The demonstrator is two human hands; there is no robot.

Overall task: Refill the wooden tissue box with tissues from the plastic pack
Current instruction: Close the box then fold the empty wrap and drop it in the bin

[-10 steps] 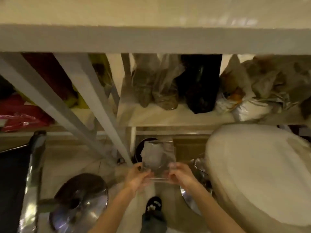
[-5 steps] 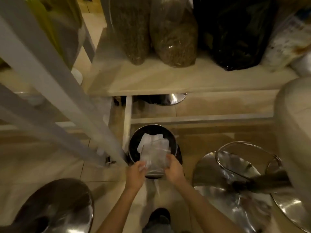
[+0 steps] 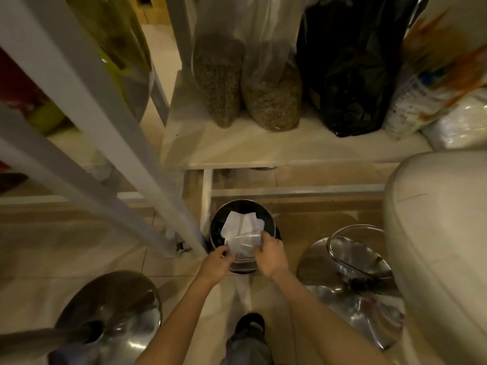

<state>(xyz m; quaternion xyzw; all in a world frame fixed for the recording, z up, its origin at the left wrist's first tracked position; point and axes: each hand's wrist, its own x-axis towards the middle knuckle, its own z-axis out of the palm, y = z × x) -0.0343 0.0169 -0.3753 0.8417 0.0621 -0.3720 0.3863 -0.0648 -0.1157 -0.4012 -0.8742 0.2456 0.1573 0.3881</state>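
Note:
A crumpled clear plastic pack (image 3: 243, 243) is held over a round metal bin (image 3: 268, 216) on the floor. My left hand (image 3: 216, 262) pinches its left edge and my right hand (image 3: 271, 255) grips its right side. A white sheet of paper or tissue (image 3: 241, 223) lies inside the dark bin, just beyond the pack. The wooden tissue box is not in view.
A low white shelf (image 3: 263, 151) behind the bin carries two bags of grain (image 3: 247, 83), a black bag (image 3: 350, 69) and printed bags. White table legs (image 3: 110, 133) slant at left. Chrome stool bases (image 3: 105, 314) (image 3: 353, 283) flank my foot (image 3: 250, 324); a pale stool seat (image 3: 442, 246) is at right.
I have bent lower toward the floor, so the bin and shelf loom larger. Both hands have carried the plastic pack down to the bin's rim.

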